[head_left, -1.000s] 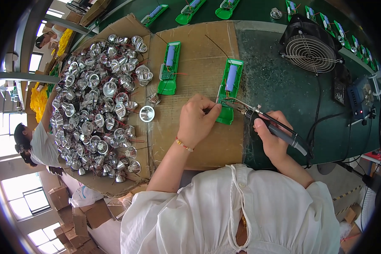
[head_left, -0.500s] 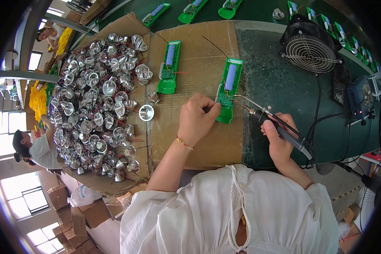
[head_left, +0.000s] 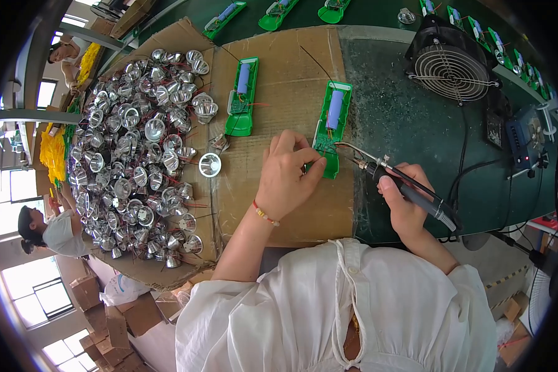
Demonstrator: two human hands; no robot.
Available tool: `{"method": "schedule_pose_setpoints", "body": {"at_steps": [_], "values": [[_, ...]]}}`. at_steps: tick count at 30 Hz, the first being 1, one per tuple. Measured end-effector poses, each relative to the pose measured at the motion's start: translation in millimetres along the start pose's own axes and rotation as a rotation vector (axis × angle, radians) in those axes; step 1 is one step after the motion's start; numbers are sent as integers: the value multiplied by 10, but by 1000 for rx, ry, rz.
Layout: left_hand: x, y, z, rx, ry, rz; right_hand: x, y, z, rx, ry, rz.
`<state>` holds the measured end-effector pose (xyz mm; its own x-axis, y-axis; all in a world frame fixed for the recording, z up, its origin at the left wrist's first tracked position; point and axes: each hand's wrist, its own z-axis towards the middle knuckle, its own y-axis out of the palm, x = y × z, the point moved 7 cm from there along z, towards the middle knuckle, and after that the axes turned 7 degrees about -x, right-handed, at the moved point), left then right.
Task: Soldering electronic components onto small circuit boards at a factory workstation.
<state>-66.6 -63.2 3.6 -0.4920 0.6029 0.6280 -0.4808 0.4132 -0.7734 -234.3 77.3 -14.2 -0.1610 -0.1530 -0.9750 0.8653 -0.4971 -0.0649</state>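
Observation:
My left hand (head_left: 289,175) is closed in a pinch at the left edge of a green plastic housing (head_left: 331,167). Whatever lies between its fingertips is hidden. Inside that housing are a blue-purple cylindrical battery (head_left: 335,110), a small green circuit board (head_left: 325,142) and thin wires. My right hand (head_left: 408,201) grips a soldering iron (head_left: 410,193) with a curved metal feed tube (head_left: 359,150) along it. The tube's end is over the circuit board, and the iron's tip is just to the right of the housing. A second green housing (head_left: 242,102) with a battery lies further left.
A large heap of silvery reflector cups (head_left: 136,155) covers the cardboard on the left; one cup (head_left: 209,165) sits apart. At the right are a black fan (head_left: 451,71) and a blue soldering station (head_left: 527,146) with cables. More green housings (head_left: 278,13) line the far side. Two people are at the left.
My left hand has turned slightly, its fingertips shifting at the housing's edge. The soldering iron and feed tube have moved a little left and down relative to the board. The whole view has shifted slightly.

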Motion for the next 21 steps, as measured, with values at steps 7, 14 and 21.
{"method": "schedule_pose_setpoints", "body": {"at_steps": [7, 14, 21], "values": [[3, 37, 26, -18, 36, 29, -63, 51, 39, -31, -37, -46], [1, 39, 40, -12, 26, 14, -166, 63, 46, -68, -95, -115], [-26, 54, 42, -19, 13, 15, -208, 59, 27, -117, -78, -138]]}}
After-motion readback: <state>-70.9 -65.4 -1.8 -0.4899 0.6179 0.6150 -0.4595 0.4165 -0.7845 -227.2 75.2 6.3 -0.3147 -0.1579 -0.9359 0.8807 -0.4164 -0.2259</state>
